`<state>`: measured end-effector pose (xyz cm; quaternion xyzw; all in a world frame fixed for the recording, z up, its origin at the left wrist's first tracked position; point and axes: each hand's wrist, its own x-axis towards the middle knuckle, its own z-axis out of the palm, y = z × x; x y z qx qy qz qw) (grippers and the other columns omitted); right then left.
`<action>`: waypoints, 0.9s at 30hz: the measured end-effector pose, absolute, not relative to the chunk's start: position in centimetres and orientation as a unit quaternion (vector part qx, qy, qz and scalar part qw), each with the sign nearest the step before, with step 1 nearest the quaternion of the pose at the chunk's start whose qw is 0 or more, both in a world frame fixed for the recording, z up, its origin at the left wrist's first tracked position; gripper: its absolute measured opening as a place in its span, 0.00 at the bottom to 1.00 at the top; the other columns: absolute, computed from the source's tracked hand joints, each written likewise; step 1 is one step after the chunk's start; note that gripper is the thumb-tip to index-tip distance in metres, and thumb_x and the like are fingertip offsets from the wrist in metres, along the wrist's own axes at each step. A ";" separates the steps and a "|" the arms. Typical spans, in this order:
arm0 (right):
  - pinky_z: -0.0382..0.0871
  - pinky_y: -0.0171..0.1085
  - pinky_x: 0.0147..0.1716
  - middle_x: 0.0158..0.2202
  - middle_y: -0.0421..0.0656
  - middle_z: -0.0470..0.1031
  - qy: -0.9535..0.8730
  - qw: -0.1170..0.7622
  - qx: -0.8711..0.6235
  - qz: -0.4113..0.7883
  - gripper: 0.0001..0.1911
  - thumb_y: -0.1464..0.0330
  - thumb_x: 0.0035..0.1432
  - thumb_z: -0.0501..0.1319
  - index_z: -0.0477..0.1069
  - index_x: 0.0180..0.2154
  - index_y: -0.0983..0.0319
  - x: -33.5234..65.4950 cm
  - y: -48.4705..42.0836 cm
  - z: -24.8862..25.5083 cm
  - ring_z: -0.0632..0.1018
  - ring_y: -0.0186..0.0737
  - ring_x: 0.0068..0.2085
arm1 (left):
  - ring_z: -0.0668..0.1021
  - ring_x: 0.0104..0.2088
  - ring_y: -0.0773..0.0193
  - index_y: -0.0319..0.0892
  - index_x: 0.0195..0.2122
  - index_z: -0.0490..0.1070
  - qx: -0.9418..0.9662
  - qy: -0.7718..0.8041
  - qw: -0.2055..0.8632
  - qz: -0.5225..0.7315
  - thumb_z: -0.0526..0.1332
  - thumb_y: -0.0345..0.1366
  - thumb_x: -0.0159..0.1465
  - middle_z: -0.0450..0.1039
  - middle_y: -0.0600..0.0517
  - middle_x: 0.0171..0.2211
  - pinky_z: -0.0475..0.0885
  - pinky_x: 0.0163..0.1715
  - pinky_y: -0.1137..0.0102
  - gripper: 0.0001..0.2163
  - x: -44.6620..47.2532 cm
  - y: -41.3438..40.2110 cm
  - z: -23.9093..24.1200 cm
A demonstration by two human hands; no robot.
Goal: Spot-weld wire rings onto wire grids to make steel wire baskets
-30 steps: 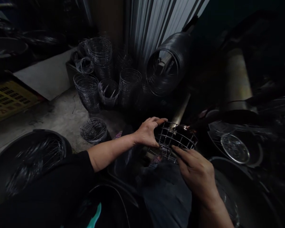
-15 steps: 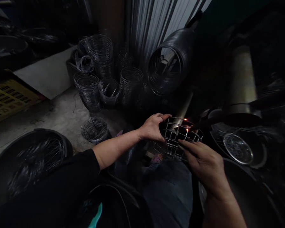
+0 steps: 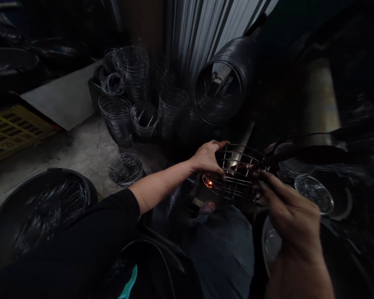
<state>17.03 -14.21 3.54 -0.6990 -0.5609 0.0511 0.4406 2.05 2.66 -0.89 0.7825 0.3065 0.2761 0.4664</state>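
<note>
1. The left hand (image 3: 207,158) grips the side of the wire basket (image 3: 238,179), which sits between both hands.
2. The right hand (image 3: 294,214) is by its right edge; I can't tell if it's holding on.
3. Hold it steady, fingers away from sparks (image 3: 210,183).

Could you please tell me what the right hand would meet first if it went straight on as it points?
The right hand would probably meet the wire basket first, on the side nearest it; depth is unclear, and the fingertips may already touch it.
</note>
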 end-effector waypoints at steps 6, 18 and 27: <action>0.76 0.39 0.37 0.33 0.42 0.80 -0.518 0.481 -0.690 0.156 0.14 0.63 0.55 0.66 0.77 0.44 0.58 16.0 -16.0 2.8 0.80 0.39 0.30 | 0.71 0.54 0.48 0.40 0.61 0.61 0.776 0.324 0.465 0.277 0.76 0.39 0.31 0.65 0.44 0.54 0.67 0.56 0.57 0.52 2.9 3.8 -0.8; 0.78 0.38 0.31 0.32 0.49 0.80 -0.790 0.234 -0.564 -0.063 0.18 0.62 0.65 0.53 0.79 0.38 0.63 11.2 -17.5 4.6 0.81 0.45 0.33 | 0.73 0.52 0.51 0.35 0.57 0.63 0.578 0.327 0.668 0.334 0.77 0.36 0.30 0.70 0.42 0.52 0.67 0.55 0.57 0.49 -0.9 1.2 -6.7; 0.77 0.37 0.40 0.42 0.46 0.80 -0.606 0.383 -0.588 0.376 0.15 0.68 0.59 0.59 0.76 0.48 0.57 9.4 -18.1 6.0 0.81 0.42 0.41 | 0.73 0.49 0.52 0.41 0.57 0.66 0.766 0.306 0.458 0.331 0.76 0.39 0.29 0.65 0.47 0.49 0.70 0.52 0.59 0.48 -6.5 -2.9 -1.2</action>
